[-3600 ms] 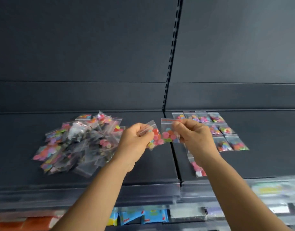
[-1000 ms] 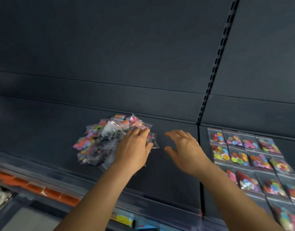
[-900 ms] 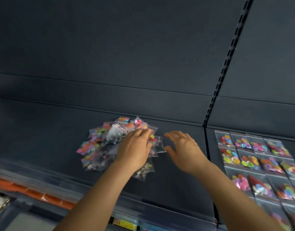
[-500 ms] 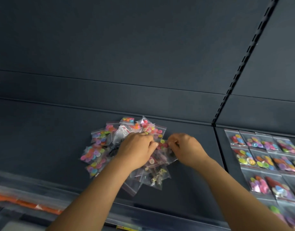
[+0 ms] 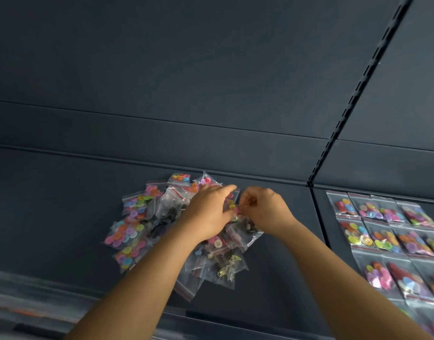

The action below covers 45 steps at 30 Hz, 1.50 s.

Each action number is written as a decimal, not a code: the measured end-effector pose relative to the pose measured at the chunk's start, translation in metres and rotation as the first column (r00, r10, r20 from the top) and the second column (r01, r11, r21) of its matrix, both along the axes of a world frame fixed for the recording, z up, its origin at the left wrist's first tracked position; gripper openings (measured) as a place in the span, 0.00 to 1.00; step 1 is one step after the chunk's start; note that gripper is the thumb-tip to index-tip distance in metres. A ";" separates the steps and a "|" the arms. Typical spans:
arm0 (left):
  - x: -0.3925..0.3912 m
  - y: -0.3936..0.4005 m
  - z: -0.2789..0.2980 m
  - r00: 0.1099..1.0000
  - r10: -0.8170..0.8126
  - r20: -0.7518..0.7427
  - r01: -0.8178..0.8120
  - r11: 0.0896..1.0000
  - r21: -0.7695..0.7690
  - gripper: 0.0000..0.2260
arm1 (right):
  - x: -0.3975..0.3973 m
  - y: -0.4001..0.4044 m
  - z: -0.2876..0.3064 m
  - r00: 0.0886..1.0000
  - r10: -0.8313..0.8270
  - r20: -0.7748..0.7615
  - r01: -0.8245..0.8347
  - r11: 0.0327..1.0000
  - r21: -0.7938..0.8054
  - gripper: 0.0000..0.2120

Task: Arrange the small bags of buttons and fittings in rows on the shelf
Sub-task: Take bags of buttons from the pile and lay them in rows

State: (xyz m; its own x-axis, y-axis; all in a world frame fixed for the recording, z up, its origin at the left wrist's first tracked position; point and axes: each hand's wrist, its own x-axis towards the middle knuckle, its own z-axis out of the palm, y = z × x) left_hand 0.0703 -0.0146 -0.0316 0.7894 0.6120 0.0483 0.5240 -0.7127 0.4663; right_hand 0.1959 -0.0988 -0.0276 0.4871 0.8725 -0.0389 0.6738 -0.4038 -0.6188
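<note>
So we're back at the loose heap of small clear zip bags of coloured buttons and metal fittings (image 5: 176, 231), on the left bay of the dark grey metal shelf (image 5: 51, 217). Change: a few seconds ago each hand pinched one bag in mid-air near the rows; a second ago both hands were open over the heap; now both are in it. Our read: the last bags got placed, and this is the next pick.

Our right hand (image 5: 262, 212) has fingers curled, tips together on a clear button bag (image 5: 233, 207) at the heap's right edge. Looks like a pinch, but the bag is mostly hidden, so we can't call its long axis or which way its seal points. Our left hand (image 5: 208, 214) lies across the heap top, fingers mostly straight, pressing bags down; a grip isn't visible.

The heap has no common orientation; red seal strips point every way. It spreads roughly front to back.

The laid-out rows of button bags (image 5: 387, 231) sit well apart on the right bay, past the slotted upright (image 5: 358, 87), edge to edge, seals toward the back wall. Many bags are left to place.
</note>
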 end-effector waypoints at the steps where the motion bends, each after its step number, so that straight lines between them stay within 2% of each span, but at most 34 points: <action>1: 0.001 0.001 0.000 0.999 0.020 0.030 -0.018 0.998 -0.062 0.27 | 0.000 0.001 0.002 0.999 -0.007 -0.033 0.010 0.997 0.072 0.05; 4: 0.002 0.002 0.002 0.985 0.120 0.121 -0.102 0.984 -0.145 0.19 | 0.001 0.009 0.008 0.983 -0.005 -0.182 0.045 0.976 0.214 0.03; 6: -0.001 0.003 0.004 0.960 0.200 0.194 -0.164 0.969 -0.186 0.12 | 0.005 0.018 0.007 0.974 -0.031 -0.225 0.082 0.972 0.219 0.08; 9: -0.008 0.007 0.005 0.904 0.304 0.302 -0.219 0.933 -0.285 0.03 | 0.015 0.030 -0.003 0.990 -0.090 -0.107 0.101 0.990 0.101 0.15; 14: -0.018 0.015 0.007 0.811 0.469 0.350 -0.293 0.843 -0.451 0.04 | 0.017 0.047 -0.020 0.997 -0.059 0.049 0.063 0.994 -0.091 0.25; 16: -0.020 0.016 0.006 0.790 0.503 0.351 -0.307 0.819 -0.484 0.04 | 0.014 0.051 -0.020 0.996 -0.073 0.058 0.080 0.987 -0.137 0.22; 19: -0.019 0.016 0.004 0.776 0.528 0.346 -0.297 0.789 -0.538 0.03 | 0.008 0.056 -0.014 0.996 -0.072 0.044 0.079 0.982 -0.173 0.10; 21: -0.018 0.016 0.004 0.773 0.530 0.349 -0.281 0.779 -0.560 0.05 | 0.006 0.055 -0.010 0.998 -0.054 0.028 0.058 0.985 -0.160 0.06; 23: -0.018 0.015 0.006 0.753 0.538 0.380 -0.259 0.772 -0.581 0.06 | 0.006 0.050 -0.009 0.995 -0.086 -0.058 0.081 0.993 -0.084 0.06; 25: -0.016 0.013 0.009 0.723 0.548 0.421 -0.230 0.765 -0.602 0.05 | 0.008 0.042 -0.006 0.959 -0.163 -0.233 0.179 0.983 0.049 0.04; 28: -0.009 0.009 0.015 0.697 0.559 0.448 -0.205 0.755 -0.623 0.07 | 0.014 0.025 0.004 0.812 -0.191 -0.551 0.343 0.921 0.187 0.04; 30: 0.000 0.005 0.018 0.691 0.556 0.462 -0.182 0.752 -0.633 0.08 | 0.020 0.012 0.013 0.740 -0.144 -0.657 0.368 0.905 0.215 0.07; 36: 0.038 -0.025 0.031 0.721 0.490 0.490 -0.075 0.758 -0.648 0.10 | 0.044 -0.029 0.030 0.632 -0.060 -0.773 0.425 0.860 0.281 0.08; 39: 0.063 -0.047 0.035 0.748 0.459 0.478 -0.035 0.748 -0.663 0.09 | 0.061 -0.056 0.035 0.642 -0.044 -0.765 0.423 0.853 0.305 0.05; 45: 0.131 -0.106 0.033 0.794 0.413 0.446 -0.006 0.740 -0.673 0.06 | 0.111 -0.117 0.043 0.664 -0.085 -0.743 0.475 0.815 0.331 0.06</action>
State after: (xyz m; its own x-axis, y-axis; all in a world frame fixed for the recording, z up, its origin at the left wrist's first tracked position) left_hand 0.2008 -0.1206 0.0017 0.5935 0.8042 -0.0310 0.1368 -0.0628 0.9886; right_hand 0.3067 -0.2161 0.0150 0.7154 0.6921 -0.0957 -0.1014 -0.0327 -0.9943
